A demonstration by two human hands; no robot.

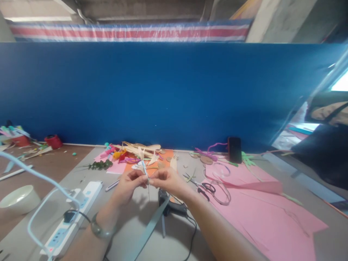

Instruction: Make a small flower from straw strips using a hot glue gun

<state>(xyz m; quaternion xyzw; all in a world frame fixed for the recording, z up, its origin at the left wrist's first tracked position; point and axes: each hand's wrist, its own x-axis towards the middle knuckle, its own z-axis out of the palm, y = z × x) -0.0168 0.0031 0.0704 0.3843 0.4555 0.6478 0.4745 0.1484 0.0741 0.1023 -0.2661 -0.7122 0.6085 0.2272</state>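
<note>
My left hand [128,185] and my right hand [169,182] meet at the middle, fingertips pinched on a thin craft flower stem [148,192]. Cream petal-like pieces [141,154] and a light blue-and-white stretch show at its upper end. The stem's thin lower end points down below my fingers. A pale green-blue strip [152,225] runs from under my right hand toward the table's front edge; whether it joins the stem I cannot tell. Just under my right wrist lies a black glue gun [175,208] with its cord. A bangle [99,227] circles my left wrist.
A white power strip [74,217] with plugs and cables lies left, beside a white bowl [19,200]. Dried husk strips [141,148] and orange paper [171,164] lie behind my hands. On the right are scissors [206,188], pink paper [261,214] and a phone [235,150].
</note>
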